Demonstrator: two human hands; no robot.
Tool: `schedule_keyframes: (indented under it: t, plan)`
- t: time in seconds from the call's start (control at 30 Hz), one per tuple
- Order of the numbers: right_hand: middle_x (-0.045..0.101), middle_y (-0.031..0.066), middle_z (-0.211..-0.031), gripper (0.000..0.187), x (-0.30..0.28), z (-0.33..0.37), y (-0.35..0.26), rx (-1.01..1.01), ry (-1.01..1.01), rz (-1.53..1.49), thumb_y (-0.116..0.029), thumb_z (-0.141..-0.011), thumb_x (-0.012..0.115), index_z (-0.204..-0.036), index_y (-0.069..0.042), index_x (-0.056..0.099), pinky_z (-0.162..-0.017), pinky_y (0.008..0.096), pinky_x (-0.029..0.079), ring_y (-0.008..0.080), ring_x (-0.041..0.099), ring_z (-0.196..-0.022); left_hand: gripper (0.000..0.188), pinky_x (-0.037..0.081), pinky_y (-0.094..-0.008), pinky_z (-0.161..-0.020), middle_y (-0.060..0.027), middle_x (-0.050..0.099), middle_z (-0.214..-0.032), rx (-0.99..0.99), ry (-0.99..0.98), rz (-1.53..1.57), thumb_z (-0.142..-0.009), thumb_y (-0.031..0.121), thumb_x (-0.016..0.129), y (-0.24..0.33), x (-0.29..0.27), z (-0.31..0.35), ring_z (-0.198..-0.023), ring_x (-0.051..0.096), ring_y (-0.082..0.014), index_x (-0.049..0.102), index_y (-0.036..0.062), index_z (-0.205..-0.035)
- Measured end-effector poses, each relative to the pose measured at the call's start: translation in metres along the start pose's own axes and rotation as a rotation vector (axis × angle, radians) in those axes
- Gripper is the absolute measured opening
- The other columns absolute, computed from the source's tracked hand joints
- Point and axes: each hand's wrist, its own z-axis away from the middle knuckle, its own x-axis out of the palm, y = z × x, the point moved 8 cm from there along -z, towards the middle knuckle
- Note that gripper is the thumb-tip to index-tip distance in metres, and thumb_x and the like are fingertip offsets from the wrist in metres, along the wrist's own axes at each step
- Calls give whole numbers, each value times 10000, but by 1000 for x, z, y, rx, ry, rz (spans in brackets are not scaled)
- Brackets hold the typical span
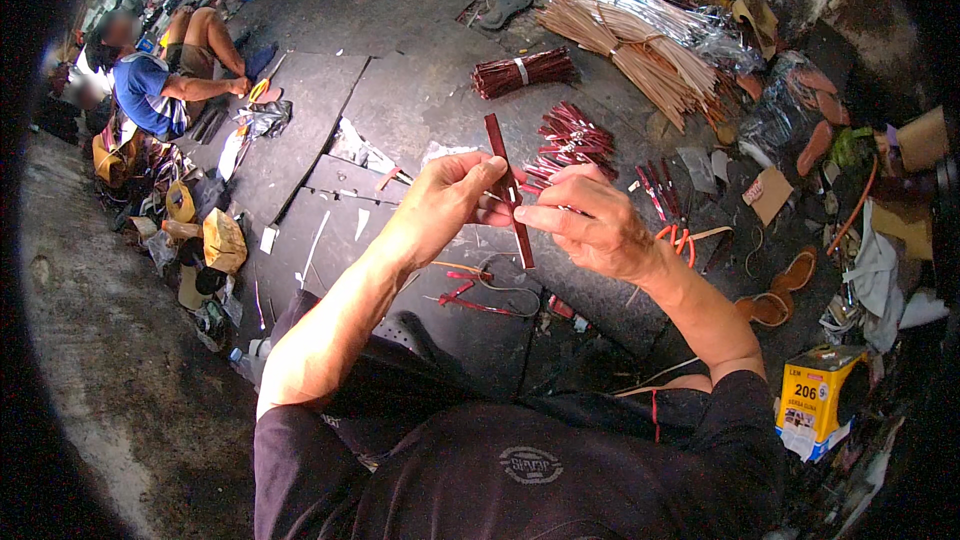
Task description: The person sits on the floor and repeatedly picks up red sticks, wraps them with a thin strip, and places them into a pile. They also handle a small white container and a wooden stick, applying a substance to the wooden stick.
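Note:
A flat, dark red strip (pixel 521 243) stands almost upright in front of me, slightly tilted. My left hand (pixel 448 192) pinches it between thumb and fingers a little above its middle. My right hand (pixel 594 223) has its fingertips closed on the same strip lower down, near a small pale spot; whether they also grip something small there is hidden. Just beyond the right hand lies a loose heap of dark red strips (pixel 578 135) with pale ends. Farther off is a bundle of similar strips (pixel 522 72), held by a white band.
A tied bundle of tan strips (pixel 625 50) lies at the far right. Right of my hand are orange-handled scissors (pixel 676 239), with brown sole-shaped pieces (pixel 780 290) and a yellow can (pixel 822 395) nearer. Another person (pixel 150 90) sits on the floor at far left, beside scraps and bags.

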Motion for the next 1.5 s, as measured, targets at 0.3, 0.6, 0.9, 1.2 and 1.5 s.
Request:
schedule_keyframes:
  t: [0.3, 0.6, 0.9, 1.2, 1.5]
  plan:
    - [566, 25, -918, 470, -14, 3, 0, 0, 97, 23, -51, -693, 736, -1145, -167, 683, -869, 416, 490, 239, 582, -863, 388, 557, -264, -722, -76, 677, -931, 25, 12, -61, -1031, 328, 492, 9, 1, 4, -765, 652, -120, 654, -16, -1111]
    - [577, 20, -918, 423, -4, -2, -1, 26, 79, 17, -17, -709, 706, -1101, -174, 688, -835, 398, 488, 233, 589, -855, 369, 558, -267, -720, -80, 686, -897, -23, -21, -104, -1027, 308, 501, 4, 5, 5, -746, 654, -119, 660, -19, -1088]
    - [586, 21, -915, 429, -5, -5, -1, 45, 73, 35, -2, -683, 711, -1083, -156, 686, -838, 398, 484, 228, 596, -866, 360, 561, -277, -709, -69, 692, -871, -35, -62, -201, -1030, 284, 495, 12, 13, 15, -740, 661, -121, 665, -33, -1019]
    - [584, 17, -917, 448, -3, -1, 5, 20, 59, 31, -14, -689, 710, -1111, -161, 688, -856, 401, 473, 220, 582, -863, 387, 555, -302, -740, -99, 674, -918, -66, -74, -139, -1021, 322, 494, 9, 8, 12, -796, 670, -158, 635, -35, -1064]
    - [640, 105, -955, 294, 13, 23, 29, 490, 203, -361, -66, -904, 625, -1191, -53, 563, -708, 355, 534, 227, 656, -815, 386, 553, -296, -811, -99, 636, -1039, 2, 198, 76, -1027, 302, 481, -9, -6, 0, -868, 657, -173, 622, -29, -1168]
